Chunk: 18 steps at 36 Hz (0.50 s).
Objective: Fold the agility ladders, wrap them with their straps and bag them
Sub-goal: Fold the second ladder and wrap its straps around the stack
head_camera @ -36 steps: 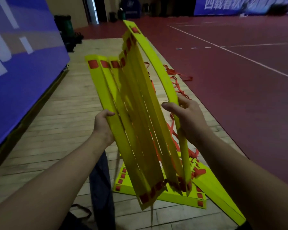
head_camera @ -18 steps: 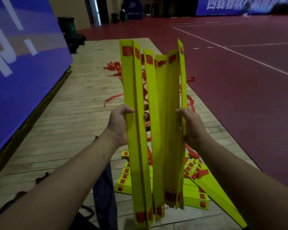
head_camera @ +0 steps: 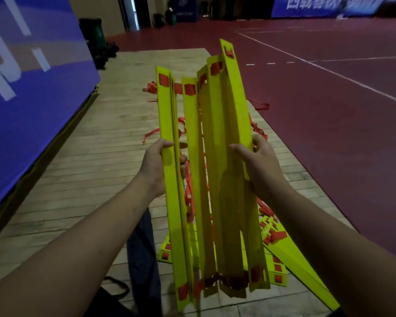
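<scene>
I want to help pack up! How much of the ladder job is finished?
Partly done. One folded stack of yellow rungs already lies on the wooden floor. The left hand and right hand are squeezing another ladder together, its rungs not yet flat. Loose red straps lie unwrapped, and nothing looks bagged yet.

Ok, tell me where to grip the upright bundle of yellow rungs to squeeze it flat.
Grip the yellow rungs at mid-length, pressing in from both outer sides, as the left hand and right hand do now. The slats stand upright and fan apart at the top, so a central squeeze should probably close them evenly.
</scene>
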### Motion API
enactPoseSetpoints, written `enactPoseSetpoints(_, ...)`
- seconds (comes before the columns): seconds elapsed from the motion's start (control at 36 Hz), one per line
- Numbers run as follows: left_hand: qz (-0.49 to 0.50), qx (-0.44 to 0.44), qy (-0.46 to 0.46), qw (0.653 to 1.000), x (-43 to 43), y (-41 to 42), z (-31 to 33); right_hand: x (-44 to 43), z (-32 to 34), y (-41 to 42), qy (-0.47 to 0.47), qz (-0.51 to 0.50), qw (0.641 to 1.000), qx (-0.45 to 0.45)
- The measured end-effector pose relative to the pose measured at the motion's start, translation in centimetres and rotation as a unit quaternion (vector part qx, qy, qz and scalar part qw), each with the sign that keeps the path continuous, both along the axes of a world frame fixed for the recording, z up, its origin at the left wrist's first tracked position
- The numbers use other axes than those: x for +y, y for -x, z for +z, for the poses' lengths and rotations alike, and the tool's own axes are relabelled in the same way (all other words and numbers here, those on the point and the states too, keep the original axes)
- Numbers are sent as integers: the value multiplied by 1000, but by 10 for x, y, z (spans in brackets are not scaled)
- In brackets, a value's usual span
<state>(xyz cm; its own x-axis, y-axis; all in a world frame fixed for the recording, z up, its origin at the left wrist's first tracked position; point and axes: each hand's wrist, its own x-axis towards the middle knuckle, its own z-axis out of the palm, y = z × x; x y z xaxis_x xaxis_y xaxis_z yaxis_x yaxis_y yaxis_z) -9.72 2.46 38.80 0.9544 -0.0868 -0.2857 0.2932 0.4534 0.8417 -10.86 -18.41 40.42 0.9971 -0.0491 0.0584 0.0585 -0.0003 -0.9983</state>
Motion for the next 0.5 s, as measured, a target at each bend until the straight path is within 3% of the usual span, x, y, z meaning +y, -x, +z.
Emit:
enactPoseSetpoints(0.08,-46,-25,-29,998,-1,-1,3,2,1,1,19,-6,1000,-7)
enactPoseSetpoints(0.22,-44,-35,-64,996,-6,-1,0,2,4,1,8,5,1000,2)
enactPoseSetpoints(0.5,13,-15,35,999,-10,6,-3,9,22,12,-136,81,986,55)
